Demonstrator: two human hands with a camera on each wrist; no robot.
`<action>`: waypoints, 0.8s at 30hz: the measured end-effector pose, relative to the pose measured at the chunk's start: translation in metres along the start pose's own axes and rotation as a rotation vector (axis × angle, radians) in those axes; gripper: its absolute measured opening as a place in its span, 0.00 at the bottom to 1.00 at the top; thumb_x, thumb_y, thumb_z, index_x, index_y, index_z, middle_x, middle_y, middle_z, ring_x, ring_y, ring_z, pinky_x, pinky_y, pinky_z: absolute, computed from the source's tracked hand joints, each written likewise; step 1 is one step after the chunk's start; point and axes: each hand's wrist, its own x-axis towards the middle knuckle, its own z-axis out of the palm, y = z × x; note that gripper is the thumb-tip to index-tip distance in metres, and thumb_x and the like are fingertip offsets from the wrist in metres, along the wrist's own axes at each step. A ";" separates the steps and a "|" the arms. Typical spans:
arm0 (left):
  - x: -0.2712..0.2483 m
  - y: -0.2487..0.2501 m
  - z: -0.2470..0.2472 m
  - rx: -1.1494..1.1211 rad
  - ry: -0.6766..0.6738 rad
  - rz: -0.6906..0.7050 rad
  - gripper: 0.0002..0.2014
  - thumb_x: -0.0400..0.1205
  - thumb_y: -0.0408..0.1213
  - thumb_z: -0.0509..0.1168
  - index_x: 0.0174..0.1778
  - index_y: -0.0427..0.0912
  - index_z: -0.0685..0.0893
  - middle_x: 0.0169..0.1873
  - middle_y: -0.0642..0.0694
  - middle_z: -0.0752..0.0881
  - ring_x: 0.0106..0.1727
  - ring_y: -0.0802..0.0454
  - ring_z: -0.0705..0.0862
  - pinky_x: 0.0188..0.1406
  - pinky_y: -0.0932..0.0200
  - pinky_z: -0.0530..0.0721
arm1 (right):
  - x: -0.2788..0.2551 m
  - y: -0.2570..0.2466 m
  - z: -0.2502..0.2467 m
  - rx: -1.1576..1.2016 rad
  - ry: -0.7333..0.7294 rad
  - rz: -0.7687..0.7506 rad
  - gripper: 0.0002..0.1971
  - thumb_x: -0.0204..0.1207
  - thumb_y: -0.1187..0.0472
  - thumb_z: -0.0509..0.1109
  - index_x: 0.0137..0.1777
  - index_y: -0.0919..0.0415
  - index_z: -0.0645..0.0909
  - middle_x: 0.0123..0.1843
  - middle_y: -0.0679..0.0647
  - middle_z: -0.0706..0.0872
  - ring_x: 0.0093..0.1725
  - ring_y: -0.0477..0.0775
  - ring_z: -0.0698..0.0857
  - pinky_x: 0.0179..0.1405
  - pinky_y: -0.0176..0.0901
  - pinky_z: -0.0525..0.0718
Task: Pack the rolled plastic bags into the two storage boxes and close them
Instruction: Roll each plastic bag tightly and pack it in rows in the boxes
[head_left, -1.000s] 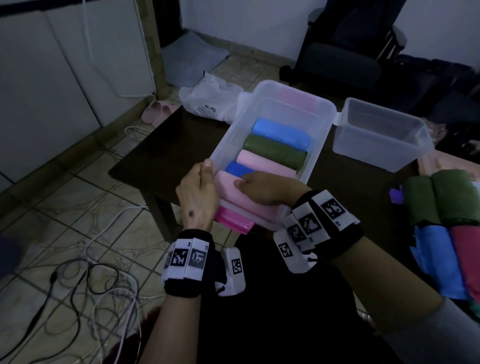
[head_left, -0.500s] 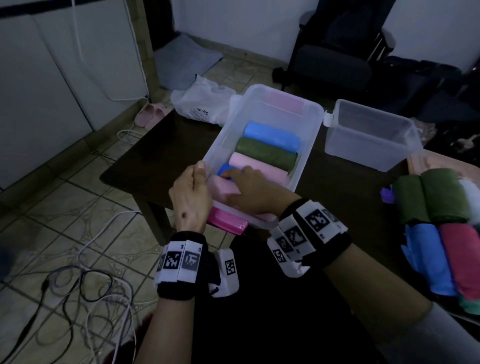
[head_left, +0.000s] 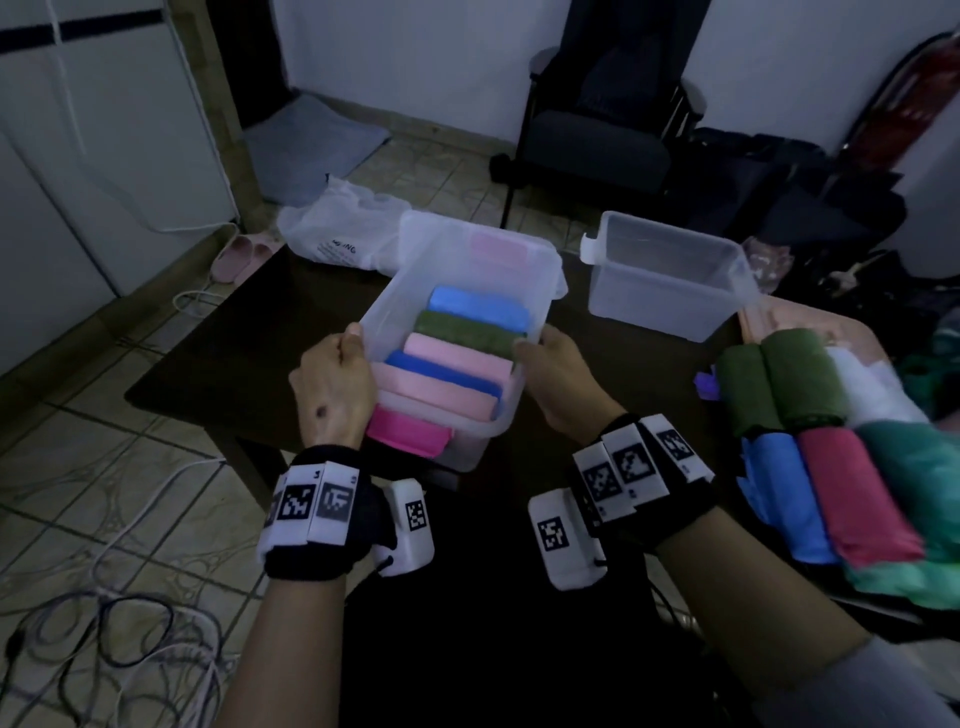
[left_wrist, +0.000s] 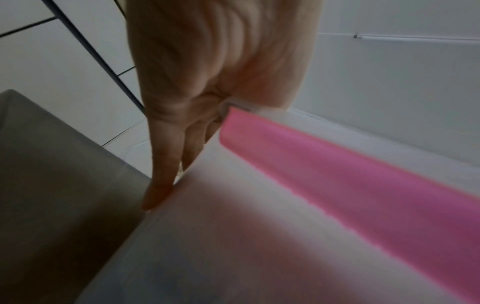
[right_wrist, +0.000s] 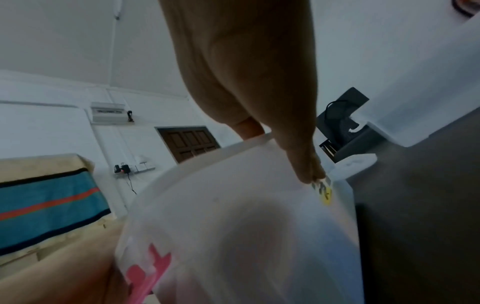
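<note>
A translucent storage box (head_left: 385, 299) stands on the dark table (head_left: 218, 353) with several rolled bags (head_left: 457, 358) side by side in it: blue, green, pink. A bright pink latch (head_left: 410, 434) hangs at its near end. My left hand (head_left: 343, 358) grips the box's left wall, thumb over the rim. My right hand (head_left: 540, 353) grips the right wall the same way. In the left wrist view, my left hand (left_wrist: 200, 133) runs its fingers down the box wall (left_wrist: 233, 236) beside the latch (left_wrist: 363, 185). In the right wrist view, my right hand (right_wrist: 283, 152) holds the box (right_wrist: 233, 205).
A second, empty translucent box (head_left: 670, 275) stands at the back right of the table. Several loose rolls (head_left: 831, 441) in green, blue, red and teal lie at the right. A white plastic bag (head_left: 337, 228) lies behind the box. Cables (head_left: 130, 639) cover the floor at the left.
My right hand has left the pale pink roll inside the box and moved out to grip the right wall. My left hand has stayed on the left wall.
</note>
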 end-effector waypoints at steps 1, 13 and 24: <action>0.002 0.001 0.001 0.010 -0.009 -0.008 0.22 0.88 0.45 0.49 0.57 0.33 0.83 0.60 0.31 0.81 0.64 0.33 0.75 0.63 0.51 0.70 | 0.003 0.001 -0.001 0.004 -0.013 -0.006 0.18 0.80 0.71 0.57 0.68 0.67 0.76 0.62 0.62 0.84 0.62 0.61 0.83 0.67 0.61 0.79; 0.002 0.016 0.016 0.183 0.094 0.090 0.17 0.85 0.31 0.52 0.66 0.29 0.77 0.68 0.28 0.75 0.69 0.31 0.72 0.69 0.43 0.70 | 0.007 -0.007 -0.050 -0.299 -0.026 0.045 0.26 0.83 0.55 0.62 0.78 0.64 0.64 0.76 0.60 0.71 0.72 0.55 0.74 0.67 0.47 0.74; -0.101 0.099 0.131 0.200 -0.568 0.452 0.21 0.86 0.44 0.56 0.76 0.49 0.67 0.78 0.48 0.64 0.78 0.53 0.63 0.76 0.55 0.62 | 0.051 0.001 -0.241 -0.896 0.700 0.223 0.23 0.81 0.58 0.61 0.72 0.72 0.67 0.73 0.71 0.69 0.72 0.69 0.68 0.70 0.55 0.65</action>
